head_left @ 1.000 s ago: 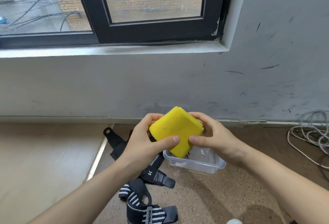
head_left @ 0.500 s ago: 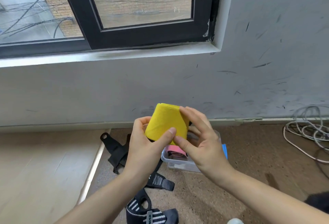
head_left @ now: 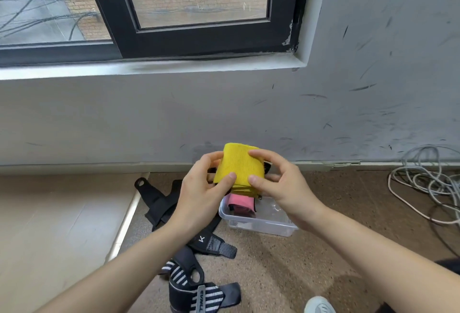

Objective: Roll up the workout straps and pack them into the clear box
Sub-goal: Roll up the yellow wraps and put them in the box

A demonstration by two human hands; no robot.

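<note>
A rolled yellow strap (head_left: pixel 239 164) is held in the air between both hands, above the clear box. My left hand (head_left: pixel 202 193) grips its left side with thumb in front. My right hand (head_left: pixel 282 185) pinches its right side. The clear box (head_left: pixel 261 223) sits on the brown floor under the hands, and a rolled pink strap (head_left: pixel 240 203) lies inside at its left end. Black straps (head_left: pixel 161 203) lie on the floor to the left of the box. A black-and-white striped strap (head_left: pixel 196 292) lies nearer to me.
A grey wall with a black-framed window (head_left: pixel 199 36) rises just behind the box. A coil of white cable (head_left: pixel 428 183) lies on the floor at the right. A pale raised floor section (head_left: pixel 62 225) is at the left. A white shoe tip (head_left: pixel 319 305) shows at the bottom.
The yellow roll has been turned in my hands and now stands more upright. My right hand moved from its front to its right side. The view shifted, showing the pink strap in the box.
</note>
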